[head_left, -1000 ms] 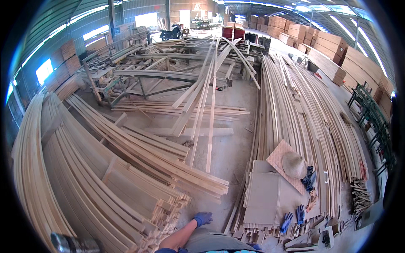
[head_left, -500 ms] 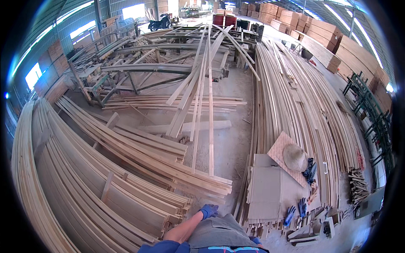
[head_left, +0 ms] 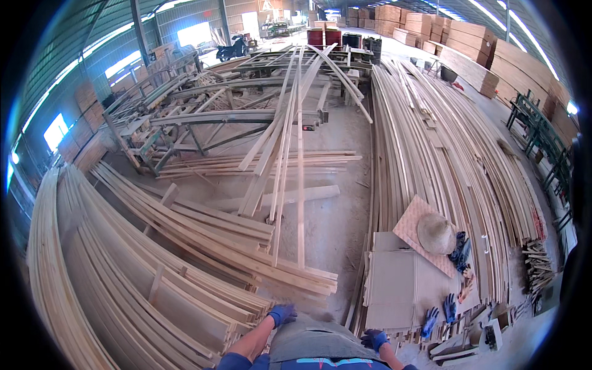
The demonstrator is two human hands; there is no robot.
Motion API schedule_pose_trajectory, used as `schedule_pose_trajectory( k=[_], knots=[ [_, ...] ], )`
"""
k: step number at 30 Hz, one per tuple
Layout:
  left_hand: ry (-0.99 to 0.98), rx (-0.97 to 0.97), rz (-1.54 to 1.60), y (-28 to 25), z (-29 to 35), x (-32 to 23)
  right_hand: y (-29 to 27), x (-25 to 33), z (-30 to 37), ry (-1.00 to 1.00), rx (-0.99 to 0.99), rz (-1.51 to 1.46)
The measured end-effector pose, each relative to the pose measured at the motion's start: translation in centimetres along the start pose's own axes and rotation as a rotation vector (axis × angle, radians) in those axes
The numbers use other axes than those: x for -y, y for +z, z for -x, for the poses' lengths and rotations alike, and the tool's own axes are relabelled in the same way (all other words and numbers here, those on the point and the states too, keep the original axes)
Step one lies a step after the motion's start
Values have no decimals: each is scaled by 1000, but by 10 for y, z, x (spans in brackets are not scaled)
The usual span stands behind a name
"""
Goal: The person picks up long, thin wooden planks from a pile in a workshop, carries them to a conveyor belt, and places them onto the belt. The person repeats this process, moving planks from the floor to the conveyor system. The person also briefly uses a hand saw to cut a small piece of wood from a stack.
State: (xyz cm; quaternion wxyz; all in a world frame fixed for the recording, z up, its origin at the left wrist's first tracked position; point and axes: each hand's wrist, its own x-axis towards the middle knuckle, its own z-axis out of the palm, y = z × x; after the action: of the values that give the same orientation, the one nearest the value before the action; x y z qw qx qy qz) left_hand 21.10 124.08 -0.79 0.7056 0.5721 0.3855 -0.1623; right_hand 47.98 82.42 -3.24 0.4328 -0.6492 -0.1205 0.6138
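The left hand is now held closer to the left pile than it was half a second ago. Then it was seen above the lap, in front of the apron. Now it is held at the left edge of the apron, just beside the cut ends of the wood. Whether the wood is touched cannot be told.

The right hand is now shown too. Before, only a bit of blue was seen there, and the rest was hidden. Now it is held at the right edge of the apron, near the cardboard. Both hands are covered in blue. Nothing is seen to be held in them, but how far the fingers are opened cannot be told.

The other things are left where they were. The cardboard is laid on the near end of the right pile. The hat is set on the pink board, with the dark cloth placed beside it. Two loose gloves are left near the cardboard's lower right corner. Long strips are still stretched out ahead, between the two piles.
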Motion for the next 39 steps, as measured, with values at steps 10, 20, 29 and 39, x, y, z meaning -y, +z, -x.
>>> schedule_pose_trajectory(
  k=[10, 20, 29, 39],
  knots=[
    [-310, -65, 544, -19, -12, -78, 10, -31, -4, 5, -191, 698],
    [-100, -97, 700, -32, -63, -127, 28, -58, -3, -106, -270, 980],
    [-136, -50, 974, -40, -81, -157, 19, -94, 11, -163, -325, 956],
    [-77, -46, 1187, -44, -69, -168, 58, -100, -5, -89, -296, 884]
  ],
)
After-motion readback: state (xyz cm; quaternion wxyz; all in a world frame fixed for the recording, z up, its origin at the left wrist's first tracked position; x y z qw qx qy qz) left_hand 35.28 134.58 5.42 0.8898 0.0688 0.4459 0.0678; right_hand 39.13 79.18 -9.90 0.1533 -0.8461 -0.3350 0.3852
